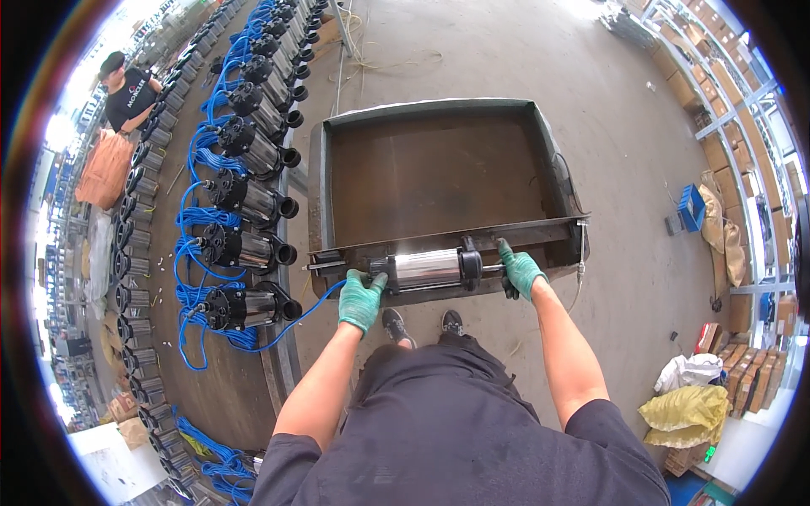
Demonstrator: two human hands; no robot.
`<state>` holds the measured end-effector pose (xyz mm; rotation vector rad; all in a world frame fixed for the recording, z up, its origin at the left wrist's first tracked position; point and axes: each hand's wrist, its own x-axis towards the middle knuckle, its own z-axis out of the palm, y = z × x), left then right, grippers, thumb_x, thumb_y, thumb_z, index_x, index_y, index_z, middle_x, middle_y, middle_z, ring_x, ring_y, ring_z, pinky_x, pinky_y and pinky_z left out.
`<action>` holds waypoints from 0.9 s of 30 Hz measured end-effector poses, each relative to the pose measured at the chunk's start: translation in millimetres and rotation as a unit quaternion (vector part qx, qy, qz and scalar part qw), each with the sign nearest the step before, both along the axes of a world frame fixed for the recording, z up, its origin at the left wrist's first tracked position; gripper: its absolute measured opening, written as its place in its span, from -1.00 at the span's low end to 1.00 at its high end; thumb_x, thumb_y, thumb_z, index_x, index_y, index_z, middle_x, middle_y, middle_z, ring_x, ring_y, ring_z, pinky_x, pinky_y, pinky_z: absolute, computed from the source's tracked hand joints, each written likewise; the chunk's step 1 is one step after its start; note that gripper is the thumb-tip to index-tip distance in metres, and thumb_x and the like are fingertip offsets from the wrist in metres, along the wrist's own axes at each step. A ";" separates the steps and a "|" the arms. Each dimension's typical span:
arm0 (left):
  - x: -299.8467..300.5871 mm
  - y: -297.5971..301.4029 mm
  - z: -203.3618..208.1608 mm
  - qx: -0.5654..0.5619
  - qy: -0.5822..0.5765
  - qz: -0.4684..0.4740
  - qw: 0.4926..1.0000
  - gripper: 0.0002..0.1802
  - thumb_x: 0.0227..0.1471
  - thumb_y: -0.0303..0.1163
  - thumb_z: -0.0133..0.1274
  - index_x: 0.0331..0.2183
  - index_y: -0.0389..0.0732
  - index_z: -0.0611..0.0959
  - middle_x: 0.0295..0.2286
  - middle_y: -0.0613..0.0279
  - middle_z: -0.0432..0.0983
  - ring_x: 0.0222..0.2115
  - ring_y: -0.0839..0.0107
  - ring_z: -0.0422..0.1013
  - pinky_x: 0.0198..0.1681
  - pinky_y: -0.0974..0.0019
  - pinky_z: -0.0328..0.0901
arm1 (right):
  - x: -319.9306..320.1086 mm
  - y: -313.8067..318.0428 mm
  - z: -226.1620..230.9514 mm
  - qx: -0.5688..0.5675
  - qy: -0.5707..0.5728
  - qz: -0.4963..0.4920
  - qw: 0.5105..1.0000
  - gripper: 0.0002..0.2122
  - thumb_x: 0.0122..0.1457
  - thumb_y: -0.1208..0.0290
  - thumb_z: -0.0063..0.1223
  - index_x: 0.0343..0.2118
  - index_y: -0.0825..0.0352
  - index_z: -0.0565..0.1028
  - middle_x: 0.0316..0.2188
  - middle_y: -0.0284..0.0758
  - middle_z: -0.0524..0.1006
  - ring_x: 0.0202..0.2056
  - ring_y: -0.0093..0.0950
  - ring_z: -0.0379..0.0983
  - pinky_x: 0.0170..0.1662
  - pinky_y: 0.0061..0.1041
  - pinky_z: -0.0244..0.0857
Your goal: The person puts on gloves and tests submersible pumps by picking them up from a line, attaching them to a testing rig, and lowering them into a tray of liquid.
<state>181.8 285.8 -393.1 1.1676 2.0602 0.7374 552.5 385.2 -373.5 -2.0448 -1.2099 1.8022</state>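
While both forearms are reaching up from the lower edge of the frame, the left hand is curling its gloved fingers around the left end of a steel-bodied pump, and the right hand is clenching the black fitting at its right end. That pump is lying sideways along the near rim of a large metal tray at the centre of the frame, with a blue cable trailing off to the left. Inside, the tray is holding only dark, murky liquid. Along the counter at left, a row of finished pumps is sitting with coiled blue cables.
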 end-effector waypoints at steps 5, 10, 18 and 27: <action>-3.4 0.1 2.5 -0.042 0.019 -0.005 0.999 -0.41 0.11 0.01 0.35 -0.13 -0.30 0.54 -0.31 -0.13 0.66 -0.26 -0.12 0.58 -0.13 -0.01 0.43 | -12.4 -2.6 -9.3 0.007 -0.067 0.022 0.997 -0.26 0.41 -0.32 -0.33 -0.18 0.45 0.56 -0.60 -0.23 0.53 -0.61 -0.31 0.53 -0.49 -0.26 0.46; -2.3 2.0 9.8 -0.030 -0.007 -0.018 0.999 -0.40 0.11 0.05 0.33 -0.12 -0.28 0.54 -0.31 -0.11 0.67 -0.25 -0.11 0.59 -0.13 -0.02 0.43 | -1.6 -13.0 -24.9 0.063 0.007 -0.052 0.997 -0.70 0.49 0.02 -0.13 -0.21 0.16 0.44 -0.56 -0.45 0.40 -0.62 -0.56 0.26 -0.58 -0.47 0.18; -3.0 3.0 25.7 -0.054 0.025 -0.023 0.998 -0.43 0.09 0.00 0.36 -0.15 -0.27 0.54 -0.36 -0.12 0.66 -0.29 -0.11 0.59 -0.18 -0.02 0.44 | 21.2 -22.1 21.0 -0.060 0.258 -0.111 0.958 -0.67 0.40 0.16 0.14 -0.03 0.35 0.45 -0.34 -0.23 0.61 -0.33 -0.35 0.65 -0.26 -0.35 0.59; 0.4 7.3 32.2 -0.076 0.000 -0.034 0.996 -0.42 0.08 -0.01 0.38 -0.15 -0.27 0.54 -0.35 -0.07 0.66 -0.31 -0.03 0.58 -0.16 0.02 0.44 | 12.4 1.4 -10.4 0.027 -0.028 -0.018 0.999 -0.52 0.43 -0.05 -0.02 -0.24 0.38 0.61 -0.55 -0.32 0.53 -0.55 -0.46 0.45 -0.46 -0.41 0.36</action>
